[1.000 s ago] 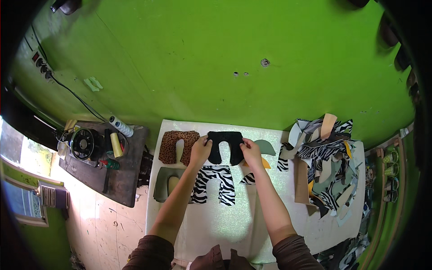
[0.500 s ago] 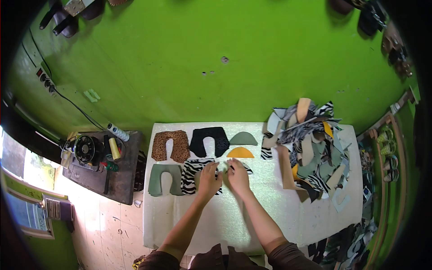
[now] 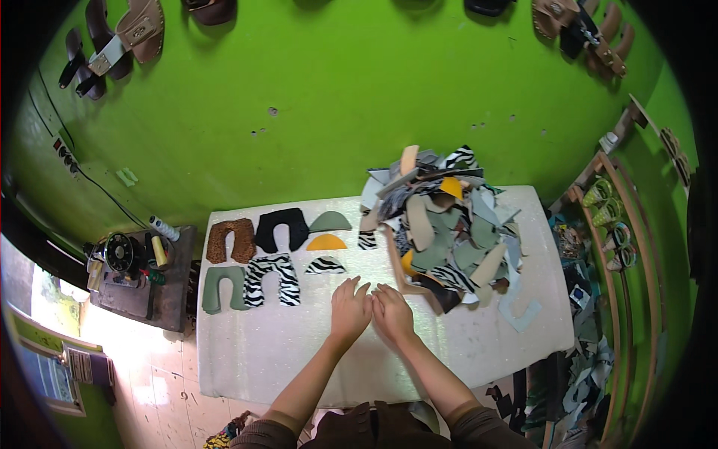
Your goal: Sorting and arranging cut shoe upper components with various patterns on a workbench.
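Observation:
Side by side above the white table (image 3: 292, 359), my left hand (image 3: 351, 308) and my right hand (image 3: 392, 313) nearly meet at the fingertips. Both have their fingers out, and nothing shows in either. Just beyond the left hand lies a zebra-print half-round piece (image 3: 326, 266), below a yellow half-round piece (image 3: 327, 242) and a grey-green half-round piece (image 3: 330, 221). Farther left are arch-shaped pieces: leopard-print (image 3: 220, 242), black (image 3: 282, 220), green (image 3: 215, 290) and zebra-print (image 3: 256, 283).
A heap of mixed offcuts (image 3: 441, 239) covers the table's right part, with a pale blue scrap (image 3: 520, 313) at its edge. At left stands a dark side table (image 3: 173, 299) with thread cones. A wooden rack (image 3: 615, 299) holds sandals at right; more sandals (image 3: 138, 34) hang on the green wall.
The whole view has shifted, so the table appears farther left. My hands have left the zebra-print pieces, which are now uncovered, and come together to their right.

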Action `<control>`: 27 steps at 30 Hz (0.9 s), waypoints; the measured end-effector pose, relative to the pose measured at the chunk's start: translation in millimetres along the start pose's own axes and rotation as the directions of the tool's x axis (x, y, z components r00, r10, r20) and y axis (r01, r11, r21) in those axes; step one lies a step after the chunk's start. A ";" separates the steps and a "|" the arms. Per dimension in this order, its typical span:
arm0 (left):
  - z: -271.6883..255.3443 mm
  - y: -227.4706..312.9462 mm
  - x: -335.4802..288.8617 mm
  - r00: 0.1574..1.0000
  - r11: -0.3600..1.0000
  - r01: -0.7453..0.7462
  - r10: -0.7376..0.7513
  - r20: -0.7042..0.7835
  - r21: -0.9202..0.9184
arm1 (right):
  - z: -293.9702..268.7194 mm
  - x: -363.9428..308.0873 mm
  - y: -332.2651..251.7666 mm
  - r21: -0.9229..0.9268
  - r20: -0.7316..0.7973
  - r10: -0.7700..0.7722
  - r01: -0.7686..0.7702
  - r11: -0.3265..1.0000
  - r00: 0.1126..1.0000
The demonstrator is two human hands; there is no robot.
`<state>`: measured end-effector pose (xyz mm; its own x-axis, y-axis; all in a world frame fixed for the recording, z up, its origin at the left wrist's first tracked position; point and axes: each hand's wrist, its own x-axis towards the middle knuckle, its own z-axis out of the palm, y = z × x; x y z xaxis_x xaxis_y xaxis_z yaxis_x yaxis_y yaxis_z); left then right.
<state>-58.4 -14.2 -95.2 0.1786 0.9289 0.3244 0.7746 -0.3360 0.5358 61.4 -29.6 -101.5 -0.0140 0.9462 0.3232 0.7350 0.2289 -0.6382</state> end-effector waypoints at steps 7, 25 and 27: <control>21.3 70.1 12.7 0.993 0.987 -0.114 0.111 -0.031 -0.109 | -88.4 -0.6 27.1 0.191 -0.033 -0.046 0.051 0.980 0.998; 68.7 97.7 18.8 0.947 0.931 -0.272 0.213 0.241 0.243 | -122.4 52.7 110.8 -0.442 0.359 -0.006 0.175 0.880 0.933; 69.1 93.8 17.8 0.951 0.935 -0.260 0.206 0.229 0.243 | -128.5 61.2 111.5 -0.366 0.391 0.004 0.151 0.918 0.920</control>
<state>59.3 -18.4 -93.1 0.4681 0.8504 0.2402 0.8246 -0.5181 0.2271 229.6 24.4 -63.1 -0.2750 0.9612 0.0221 0.9208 0.2699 -0.2817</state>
